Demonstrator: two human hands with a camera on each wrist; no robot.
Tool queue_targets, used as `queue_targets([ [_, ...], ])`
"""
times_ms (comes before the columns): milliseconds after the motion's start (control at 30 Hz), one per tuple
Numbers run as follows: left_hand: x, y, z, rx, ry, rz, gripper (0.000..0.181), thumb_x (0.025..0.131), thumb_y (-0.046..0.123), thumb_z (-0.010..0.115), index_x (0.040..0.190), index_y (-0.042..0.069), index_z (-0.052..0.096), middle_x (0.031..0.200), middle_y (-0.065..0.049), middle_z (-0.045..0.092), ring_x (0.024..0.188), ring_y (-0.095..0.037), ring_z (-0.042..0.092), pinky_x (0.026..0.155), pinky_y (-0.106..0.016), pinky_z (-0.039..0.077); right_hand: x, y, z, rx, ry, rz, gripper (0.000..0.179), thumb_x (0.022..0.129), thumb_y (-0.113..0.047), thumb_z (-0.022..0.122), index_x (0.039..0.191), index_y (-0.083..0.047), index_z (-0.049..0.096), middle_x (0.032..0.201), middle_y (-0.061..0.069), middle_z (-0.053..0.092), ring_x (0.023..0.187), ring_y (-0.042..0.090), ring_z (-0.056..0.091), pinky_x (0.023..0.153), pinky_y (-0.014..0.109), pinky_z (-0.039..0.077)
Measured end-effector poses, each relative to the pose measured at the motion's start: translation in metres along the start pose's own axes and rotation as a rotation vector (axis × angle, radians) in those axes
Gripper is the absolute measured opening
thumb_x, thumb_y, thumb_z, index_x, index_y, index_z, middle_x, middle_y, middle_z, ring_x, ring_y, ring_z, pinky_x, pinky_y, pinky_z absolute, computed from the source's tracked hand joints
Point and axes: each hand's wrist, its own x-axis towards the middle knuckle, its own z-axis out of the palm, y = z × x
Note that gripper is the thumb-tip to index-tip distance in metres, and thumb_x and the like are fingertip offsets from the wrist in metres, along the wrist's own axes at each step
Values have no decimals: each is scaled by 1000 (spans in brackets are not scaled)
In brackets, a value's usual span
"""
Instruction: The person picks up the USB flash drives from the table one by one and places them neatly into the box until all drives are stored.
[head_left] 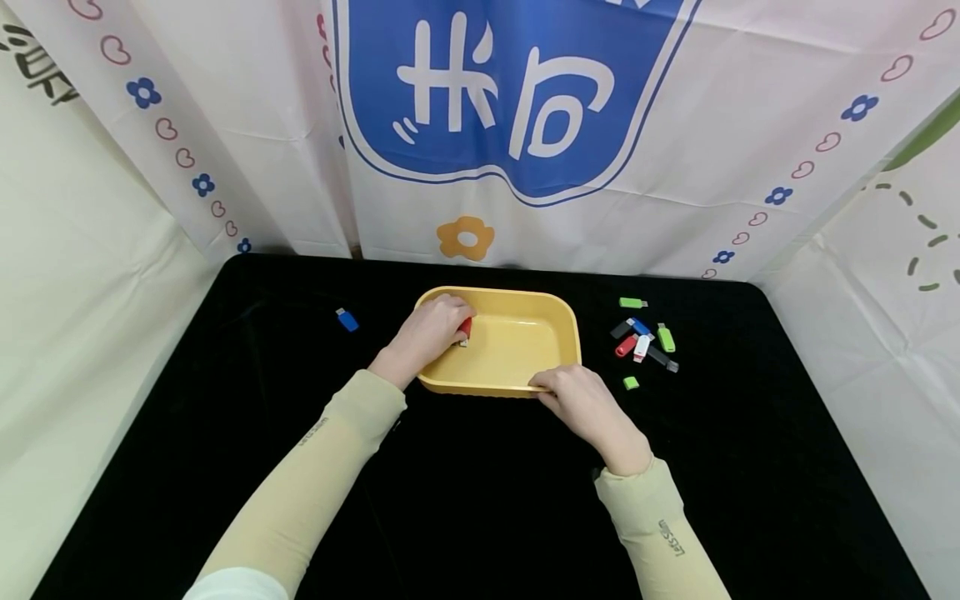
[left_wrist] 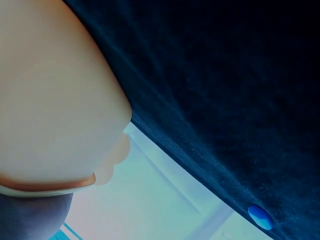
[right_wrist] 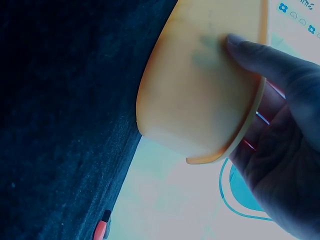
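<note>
A yellow plastic tray stands on the black cloth. Reaching over its left side, my left hand pinches a red USB stick, whose metal plug points down inside the tray. The left wrist view shows the tray's outer wall but hides the fingertips. My right hand grips the tray's rim at the front right corner. In the right wrist view, the thumb presses on the outer wall while the right hand's fingers reach over the rim.
Left of the tray lies a blue USB stick. To its right are several more, among them a green one, a red one and a white-and-red one. A small green piece lies nearer. White printed curtains surround the table.
</note>
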Motion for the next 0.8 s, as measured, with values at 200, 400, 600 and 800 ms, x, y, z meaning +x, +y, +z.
queue_targets([
  [200,-1,1,0,26,4,5,19,90,21,74,102,6,72,109,-9,72,106,-27,64,97,-37,53,0,0,0,4,2,-1,11,89,-7,73,89,-17,77,85,-6,75,71,2,60,69,28,54],
  [400,-2,1,-2,35,-12,17,13,91,21,72,92,8,70,101,-7,71,101,-26,62,92,-36,53,0,0,0,-1,7,-4,11,89,-7,73,90,-17,77,86,-6,75,71,3,61,69,28,54],
  [600,-1,0,0,41,-26,13,15,92,22,71,96,8,71,104,-7,71,102,-27,62,93,-36,53,0,0,0,4,6,-4,11,89,-6,73,90,-17,77,86,-5,75,72,3,61,69,28,54],
  [800,-1,-1,1,33,-37,14,16,93,22,70,98,8,71,108,-8,72,105,-27,61,96,-36,51,0,1,0,10,0,-2,11,89,-6,72,91,-16,77,86,-5,76,72,3,62,70,28,55],
])
